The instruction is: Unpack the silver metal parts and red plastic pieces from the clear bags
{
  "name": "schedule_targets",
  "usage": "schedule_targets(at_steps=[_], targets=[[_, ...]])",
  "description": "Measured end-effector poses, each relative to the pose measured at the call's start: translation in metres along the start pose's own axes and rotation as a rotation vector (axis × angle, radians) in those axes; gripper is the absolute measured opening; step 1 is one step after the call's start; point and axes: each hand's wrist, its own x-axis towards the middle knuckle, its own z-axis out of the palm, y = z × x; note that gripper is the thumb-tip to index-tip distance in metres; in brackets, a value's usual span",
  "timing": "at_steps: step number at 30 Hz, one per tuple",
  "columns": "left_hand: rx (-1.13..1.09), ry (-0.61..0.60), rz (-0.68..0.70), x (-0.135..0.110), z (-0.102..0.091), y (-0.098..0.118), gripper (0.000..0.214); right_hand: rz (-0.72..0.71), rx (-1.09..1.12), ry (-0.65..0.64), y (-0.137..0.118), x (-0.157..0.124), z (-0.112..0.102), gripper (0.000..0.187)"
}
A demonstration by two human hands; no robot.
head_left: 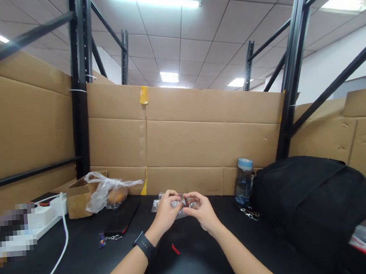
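Observation:
Both hands meet above the black table (85, 260), a little way out from me. My left hand (166, 211), with a black watch on its wrist, pinches a small clear plastic packet (178, 206) with something shiny inside. My right hand (200, 211) has its fingers closed on the same packet from the right side. What the packet holds is too small to make out. A small red piece (175, 249) lies on the table just below the hands.
A black phone with a keyring (120, 220) lies left of the hands, beside a paper bag (77, 198) and a clear plastic bag (108, 192). A water bottle (244, 180) and a black backpack (309, 203) stand to the right. A white power strip (47, 215) is far left. Cardboard walls enclose the table.

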Motion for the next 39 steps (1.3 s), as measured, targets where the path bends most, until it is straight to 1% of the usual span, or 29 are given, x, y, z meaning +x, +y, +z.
schedule_targets(at_steps=[4,10,13,15,17,22,27,29,34,39], targets=[[-0.016,0.010,-0.013,0.000,0.005,-0.004,0.014,0.009,0.017,0.014,0.001,0.000,-0.001,0.048],[-0.170,0.020,-0.086,0.001,0.010,-0.008,0.018,0.045,0.058,0.044,-0.004,-0.001,0.003,0.052],[-0.206,-0.020,-0.112,0.000,0.011,-0.005,0.020,0.039,0.088,0.065,-0.005,-0.002,0.005,0.051],[-0.162,-0.051,-0.110,-0.001,0.012,-0.003,0.018,0.032,0.092,0.086,-0.006,-0.003,0.007,0.050],[-0.112,-0.044,-0.104,-0.001,0.013,-0.003,0.015,0.031,0.077,0.101,-0.007,-0.003,0.008,0.050],[-0.011,0.057,-0.071,-0.004,0.008,0.002,0.013,0.042,0.034,0.092,-0.007,-0.004,0.009,0.051],[0.231,0.128,-0.039,-0.011,-0.001,0.019,0.015,0.045,0.021,0.108,-0.005,-0.005,0.011,0.050],[0.291,0.144,-0.026,-0.014,-0.002,0.025,0.015,0.039,0.026,0.112,-0.005,-0.005,0.011,0.048],[0.268,0.146,0.047,-0.014,-0.001,0.028,0.014,0.047,0.032,0.139,-0.010,-0.006,0.012,0.046],[0.285,0.166,0.012,-0.013,-0.001,0.026,0.014,0.058,0.043,0.112,-0.011,-0.006,0.012,0.047]])
